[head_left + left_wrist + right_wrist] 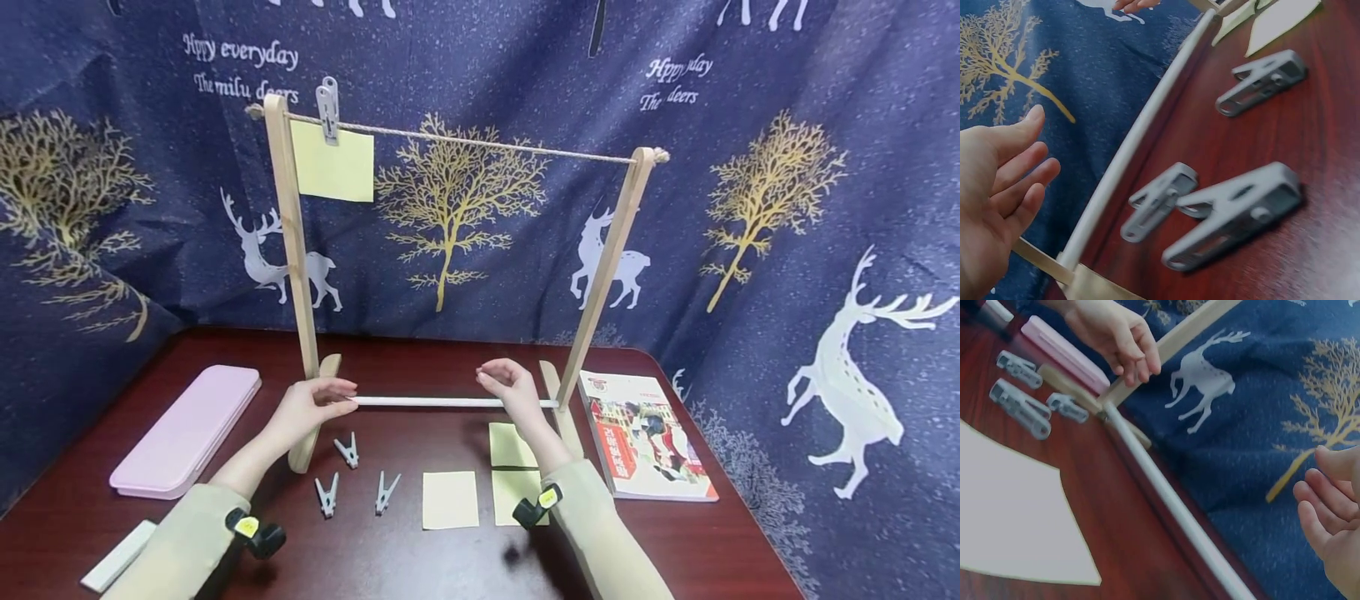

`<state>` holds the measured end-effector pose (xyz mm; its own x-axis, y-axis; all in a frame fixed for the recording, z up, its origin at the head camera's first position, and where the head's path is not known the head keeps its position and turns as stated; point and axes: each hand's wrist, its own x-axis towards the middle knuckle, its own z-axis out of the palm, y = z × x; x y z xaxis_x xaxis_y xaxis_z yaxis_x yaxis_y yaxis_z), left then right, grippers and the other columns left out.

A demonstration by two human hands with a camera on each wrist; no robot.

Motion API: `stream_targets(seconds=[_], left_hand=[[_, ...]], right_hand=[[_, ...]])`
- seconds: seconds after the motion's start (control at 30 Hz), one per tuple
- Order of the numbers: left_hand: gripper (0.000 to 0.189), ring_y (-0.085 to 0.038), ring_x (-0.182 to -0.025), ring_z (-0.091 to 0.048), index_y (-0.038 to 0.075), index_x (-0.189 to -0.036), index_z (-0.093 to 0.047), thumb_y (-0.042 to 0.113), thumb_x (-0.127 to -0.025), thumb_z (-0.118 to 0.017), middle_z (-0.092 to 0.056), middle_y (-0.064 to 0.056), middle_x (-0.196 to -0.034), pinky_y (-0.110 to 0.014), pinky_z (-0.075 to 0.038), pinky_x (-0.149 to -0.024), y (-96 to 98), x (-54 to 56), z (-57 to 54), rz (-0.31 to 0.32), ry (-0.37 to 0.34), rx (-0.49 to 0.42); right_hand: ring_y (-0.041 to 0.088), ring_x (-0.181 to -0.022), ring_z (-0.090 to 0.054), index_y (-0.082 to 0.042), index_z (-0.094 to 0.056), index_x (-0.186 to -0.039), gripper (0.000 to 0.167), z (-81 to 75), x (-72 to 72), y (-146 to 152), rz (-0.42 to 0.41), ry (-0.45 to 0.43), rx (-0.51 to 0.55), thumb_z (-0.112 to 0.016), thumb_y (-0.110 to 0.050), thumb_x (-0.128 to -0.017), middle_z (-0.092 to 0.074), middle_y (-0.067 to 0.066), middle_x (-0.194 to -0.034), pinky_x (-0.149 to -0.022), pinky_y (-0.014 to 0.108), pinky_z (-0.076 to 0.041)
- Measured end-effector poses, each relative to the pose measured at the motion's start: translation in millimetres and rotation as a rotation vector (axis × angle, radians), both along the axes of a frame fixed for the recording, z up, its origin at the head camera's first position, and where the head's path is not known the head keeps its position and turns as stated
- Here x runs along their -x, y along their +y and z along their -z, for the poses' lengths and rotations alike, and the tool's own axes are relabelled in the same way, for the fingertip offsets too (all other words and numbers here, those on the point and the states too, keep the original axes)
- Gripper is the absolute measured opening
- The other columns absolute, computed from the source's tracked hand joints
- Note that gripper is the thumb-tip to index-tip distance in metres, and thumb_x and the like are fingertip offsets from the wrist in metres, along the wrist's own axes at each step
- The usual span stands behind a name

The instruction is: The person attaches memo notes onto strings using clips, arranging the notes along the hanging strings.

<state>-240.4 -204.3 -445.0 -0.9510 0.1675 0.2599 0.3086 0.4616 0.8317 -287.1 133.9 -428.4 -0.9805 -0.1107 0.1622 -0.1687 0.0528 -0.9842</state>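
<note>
My left hand (315, 402) hovers beside the left post of a wooden stand (294, 242), fingers loosely bent and holding nothing. Near the right post, my right hand (516, 390) is raised in the same relaxed way, its fingers empty in the right wrist view. Behind both hands, low between the posts, runs a white rod (427, 402). A cord (465, 142) spans the stand's top, where a grey clothespin (327, 112) holds a yellow paper note (333, 167) at the left. Three more clothespins, one nearest the front left (327, 496), lie on the table.
Pale yellow notes (450, 500) lie at the table's front middle and right, partly under the right forearm. A pink case (187, 429) and a white bar (118, 557) sit at left. A book (648, 437) lies right of the stand; a patterned blue cloth (510, 308) hangs behind.
</note>
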Motion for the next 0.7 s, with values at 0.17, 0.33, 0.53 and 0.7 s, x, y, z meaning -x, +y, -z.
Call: stream_targets(seconds=[0.17, 0.33, 0.53, 0.7], left_hand=[[0.033, 0.001, -0.085, -0.066, -0.006, -0.113, -0.067, 0.01, -0.085, -0.075, -0.072, -0.023, -0.103, -0.018, -0.053, -0.072, 2.4, -3.8, 11.2, 0.014, -0.016, 0.007], [0.037, -0.026, -0.095, -0.071, -0.007, -0.117, -0.064, 0.009, -0.085, -0.074, -0.07, -0.025, -0.109, -0.021, -0.054, -0.077, 3.0, -8.4, 18.1, 0.038, -0.041, 0.053], [0.045, -0.039, -0.103, -0.067, -0.01, -0.122, -0.061, 0.012, -0.085, -0.075, -0.069, -0.024, -0.113, -0.035, -0.056, -0.085, -5.0, -17.0, 26.4, 0.052, -0.049, 0.135], [0.043, -0.04, -0.105, -0.066, -0.009, -0.121, -0.062, 0.012, -0.085, -0.075, -0.069, -0.022, -0.113, -0.041, -0.054, -0.088, -8.7, -22.6, 32.5, 0.072, -0.047, 0.202]], right_hand=[[0.002, -0.084, -0.067, 0.014, -0.058, -0.11, 0.025, 12.2, -5.3, 15.1, 0.007, -0.009, -0.047, -0.066, 0.005, -0.088, -0.067, 0.029, -0.113, -0.08, 0.019, -0.052], [0.006, -0.085, -0.066, 0.013, -0.06, -0.109, 0.027, 27.3, -15.5, 29.9, 0.04, 0.029, -0.095, -0.069, 0.0, -0.087, -0.068, 0.027, -0.11, -0.078, 0.017, -0.051], [0.007, -0.09, -0.064, 0.013, -0.059, -0.111, 0.028, 36.1, -30.6, 45.9, -0.004, -0.026, -0.108, -0.068, 0.003, -0.087, -0.063, 0.032, -0.114, -0.081, 0.016, -0.051], [0.031, -0.1, -0.067, 0.015, -0.059, -0.112, 0.03, 41.6, -30.8, 59.0, -0.024, -0.013, -0.21, -0.068, 0.006, -0.085, -0.062, 0.036, -0.114, -0.085, 0.02, -0.052]])
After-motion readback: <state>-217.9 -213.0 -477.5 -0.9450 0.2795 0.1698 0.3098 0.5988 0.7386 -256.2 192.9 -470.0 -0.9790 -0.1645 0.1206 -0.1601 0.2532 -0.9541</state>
